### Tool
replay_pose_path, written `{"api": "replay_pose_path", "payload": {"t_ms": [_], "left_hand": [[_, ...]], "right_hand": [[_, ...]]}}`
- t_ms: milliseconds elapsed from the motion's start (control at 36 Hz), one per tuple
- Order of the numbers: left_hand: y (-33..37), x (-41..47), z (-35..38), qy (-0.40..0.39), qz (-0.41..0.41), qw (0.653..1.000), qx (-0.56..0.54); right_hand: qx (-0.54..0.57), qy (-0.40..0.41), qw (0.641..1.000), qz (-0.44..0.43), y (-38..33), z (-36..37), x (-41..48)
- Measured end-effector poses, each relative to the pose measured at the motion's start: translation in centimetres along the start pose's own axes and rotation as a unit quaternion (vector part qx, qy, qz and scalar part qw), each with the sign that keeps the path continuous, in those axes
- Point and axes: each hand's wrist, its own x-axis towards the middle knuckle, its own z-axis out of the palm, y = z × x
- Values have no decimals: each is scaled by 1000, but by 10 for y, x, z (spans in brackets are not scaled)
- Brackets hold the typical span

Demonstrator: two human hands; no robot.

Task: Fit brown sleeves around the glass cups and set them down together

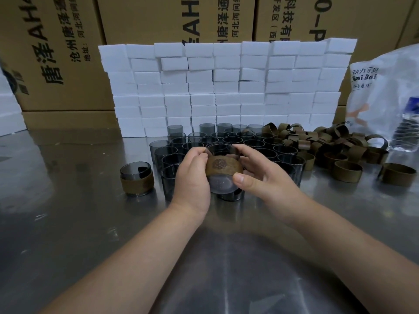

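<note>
Both hands, left [192, 175] and right [260, 175], are curled round a cup [221, 184] held above the bench [68, 223], sleeve [223, 167] halfway on. Looks mid-fit; next it probably needs seating, then parking by the done cup [136, 179].

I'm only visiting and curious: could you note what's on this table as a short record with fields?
Held: smoky grey glass cup with a brown band-shaped sleeve round it
Left hand: grips the cup's left side
Right hand: grips its right side
Done: one sleeved grey cup, standing at left
Waiting: bare grey cups, middle; loose brown sleeves, right
Behind: stacked white foam blocks
</note>
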Motion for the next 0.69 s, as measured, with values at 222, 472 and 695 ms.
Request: {"api": "replay_pose_path", "payload": {"t_ms": [222, 472, 695], "left_hand": [[1, 0, -1, -1, 6, 1000, 25], [2, 0, -3, -17, 13, 999, 35], [0, 2, -4, -37, 16, 998, 37]], "right_hand": [[17, 15, 1000, 5, -2, 2, 0], [20, 12, 1000, 14, 3, -2, 1], [34, 14, 999, 14, 7, -4, 3]]}}
